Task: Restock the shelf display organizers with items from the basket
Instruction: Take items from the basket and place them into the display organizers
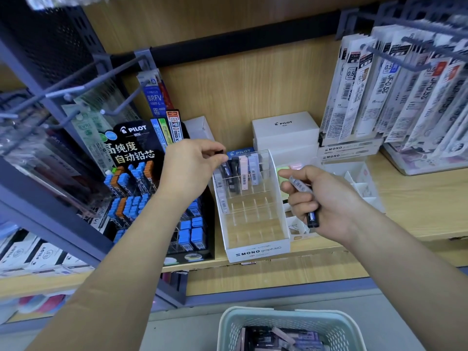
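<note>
Wooden shelf [405, 198]: clear organizer [258, 252] at front edge, long axis front to back. Mint basket [228, 325] below shelf front, packs inside, count unclear.

Left hand [192, 165] over organizer's back-left corner, fingertips pinching top of dark pack [224, 165], near upright in back row.

Right hand [326, 198] just right of organizer, gripping pale pack [301, 186]; axis diagonal, pale end toward organizer, dark end toward shelf front.

Back row: four upright packs, two dark, one pink, one lilac.

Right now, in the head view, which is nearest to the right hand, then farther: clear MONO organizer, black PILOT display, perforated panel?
From the right hand:
1. Clear MONO organizer, just left of it.
2. Black PILOT display, left beyond the organizer.
3. Perforated panel, top left corner.
</note>
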